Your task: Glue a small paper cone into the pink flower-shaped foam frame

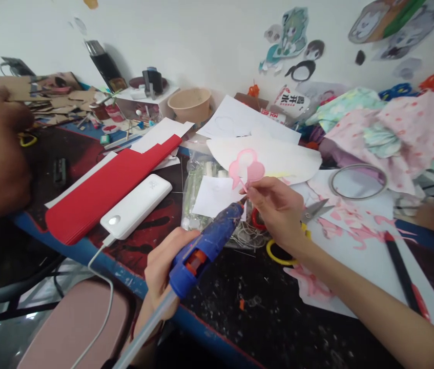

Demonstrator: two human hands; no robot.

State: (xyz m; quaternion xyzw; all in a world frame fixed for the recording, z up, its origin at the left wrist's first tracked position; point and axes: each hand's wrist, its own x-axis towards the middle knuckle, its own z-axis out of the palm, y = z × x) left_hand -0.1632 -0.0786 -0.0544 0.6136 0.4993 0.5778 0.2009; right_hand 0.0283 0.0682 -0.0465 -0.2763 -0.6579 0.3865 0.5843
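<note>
Listed: your left hand (161, 271) wrapped shut around a blue hot glue gun (205, 243), long axis rising rightward, its nozzle tip (243, 201) just beside the pink paper cutout (245, 169) pinched by your nearer right hand (274, 210), above a white paper scrap (214, 197).

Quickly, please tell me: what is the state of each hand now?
Left hand: closed, holding a blue hot glue gun.
Right hand: closed, pinching a pink paper cutout.
</note>
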